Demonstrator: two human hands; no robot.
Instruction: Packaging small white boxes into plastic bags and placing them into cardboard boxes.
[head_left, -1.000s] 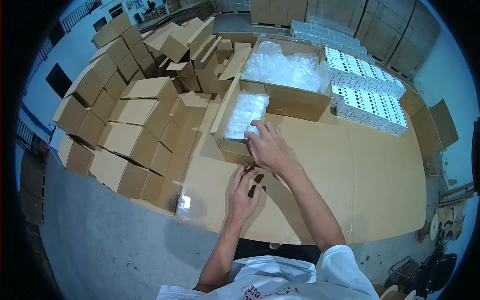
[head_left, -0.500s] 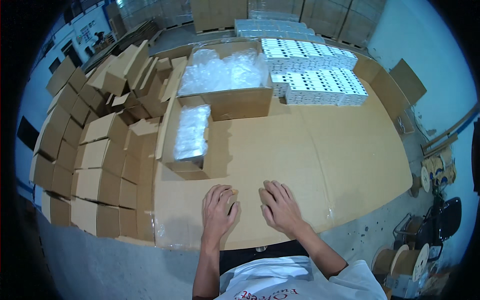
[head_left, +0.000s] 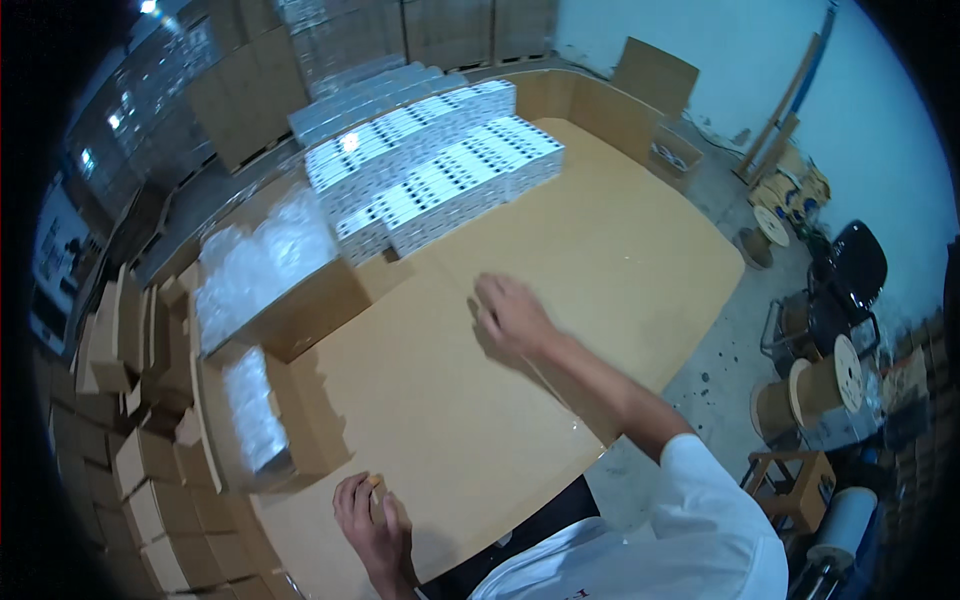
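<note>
A cardboard-covered table (head_left: 600, 260) is seen, on which stacked white boxes (head_left: 440, 170), 2 open cartons of clear bags (head_left: 262, 262) (head_left: 255, 408), and the left hand (head_left: 372, 515) are rested.

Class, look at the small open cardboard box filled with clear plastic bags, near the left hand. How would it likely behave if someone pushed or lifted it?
The small open box sits flat on the smooth cardboard-covered table, so it would probably slide rather than tip. Its fill of clear plastic bags suggests it may be light for its size. Its open flaps look thin and would likely bend if gripped there.
</note>
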